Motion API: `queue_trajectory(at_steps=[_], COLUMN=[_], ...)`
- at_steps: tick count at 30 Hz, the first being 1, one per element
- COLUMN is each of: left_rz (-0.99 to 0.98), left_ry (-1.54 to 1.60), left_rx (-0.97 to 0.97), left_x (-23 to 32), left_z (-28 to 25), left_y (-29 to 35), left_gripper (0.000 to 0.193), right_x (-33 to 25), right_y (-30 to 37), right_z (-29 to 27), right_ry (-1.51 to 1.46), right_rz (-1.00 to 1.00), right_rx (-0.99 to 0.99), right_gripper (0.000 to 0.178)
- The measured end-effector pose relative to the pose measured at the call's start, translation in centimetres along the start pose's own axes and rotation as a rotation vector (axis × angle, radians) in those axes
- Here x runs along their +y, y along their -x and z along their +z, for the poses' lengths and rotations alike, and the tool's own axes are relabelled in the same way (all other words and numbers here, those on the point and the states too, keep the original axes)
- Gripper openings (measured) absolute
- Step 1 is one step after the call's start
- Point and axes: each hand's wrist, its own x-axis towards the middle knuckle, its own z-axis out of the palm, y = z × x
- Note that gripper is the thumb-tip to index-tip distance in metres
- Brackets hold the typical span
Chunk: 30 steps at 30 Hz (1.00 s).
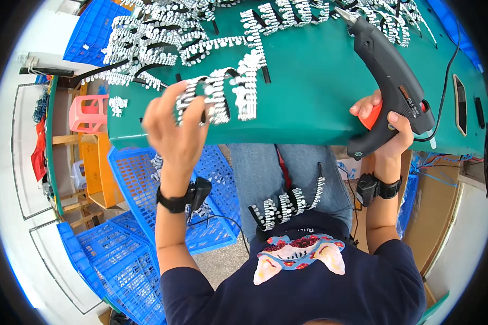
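Note:
My right hand [395, 135] is wrapped round the grip of a black glue gun [387, 70], fingers at its orange trigger [370, 115]. The gun's metal nozzle [346, 16] points to the far left, towards piled trim. Above the table's near edge, my left hand [173, 130] is curled with thumb and index finger at the left end of a coiled black band edged with white rhinestones [218, 97]. The fingertips are slightly blurred and partly cover that end. A similar rhinestone band [287, 208] lies coiled across my lap.
Many rhinestone bands [146, 46] heap along the far side of the green table [303, 86]. A phone [460, 103] and a black cable [449, 81] lie at the right. Blue crates [119, 260] stand at the lower left, beyond them a pink stool [87, 112].

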Motion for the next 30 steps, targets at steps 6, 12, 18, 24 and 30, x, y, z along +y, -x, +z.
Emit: queue_trajectory(at_steps=[6,12,18,24,30], left_rz=[0.008,-0.044,-0.124,-0.190,-0.236], left_ry=[0.284,0.493,0.380,0.652,0.847], left_rx=[-0.174,0.043,-0.115,-0.251,-0.292], left_x=[2.1,2.8,5.0,5.4,5.7], left_z=[0.2,0.8,1.7,0.8,0.9], left_y=[0.1,-1.5,-4.6,-6.4,-5.3], left_gripper=[0.032,0.020,0.032,0.038,0.025], right_x=[-0.1,-0.2,0.1,-0.1,-1.4], right_y=[0.1,-0.1,-0.1,0.0,2.4], right_z=[-0.3,-0.5,-1.2,-1.1,-0.2], right_ry=[0.018,0.034,-0.029,-0.012,0.096], right_rz=[0.042,0.015,0.062,0.074,0.123], right_rx=[-0.031,-0.041,-0.116,-0.128,-0.114], right_gripper=[0.037,0.038,0.039,0.041,0.043])
